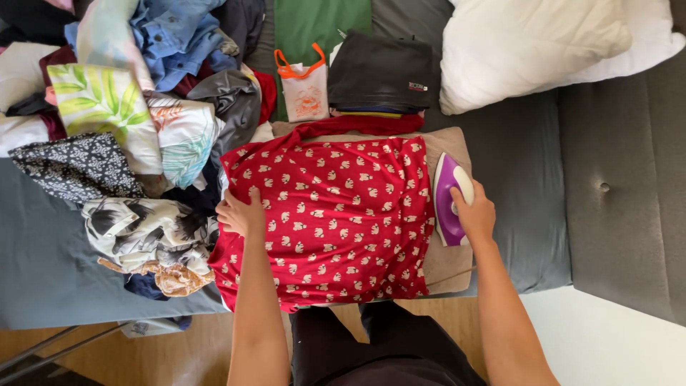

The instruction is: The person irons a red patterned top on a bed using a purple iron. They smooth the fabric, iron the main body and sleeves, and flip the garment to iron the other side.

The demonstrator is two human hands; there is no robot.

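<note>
right now the red garment with the small white print [336, 214] lies spread flat over a tan ironing pad [450, 264] on the grey bed [522, 171], its lower hem hanging toward the person's legs. the left hand [241, 213] rests on the garment's left edge, fingers spread and flat, pinning the cloth rather than gripping it. the right hand [473, 213] is closed around the handle of the purple and white iron [450, 200], which sits just beside the garment's right edge, on the pad; whether its soleplate overlaps the red cloth is hard to tell from this angle.

to the left, touching the garment, a heap of mixed clothes [136, 143] spills across the bed. above it lie a folded dark garment [380, 71] and a small white bag with orange handles [304, 84], and a white pillow [550, 50] sits at the upper right.

as for risks, i judge the main one is heat: an iron resting in one spot could scorch the pad or the cloth under it. the left hand lies in the line the iron would cross, so a quick sweep could burn the fingers. the soft bed gives little support, so creases could get pressed in. the heap crowds the left edge and could slide onto the work.
</note>
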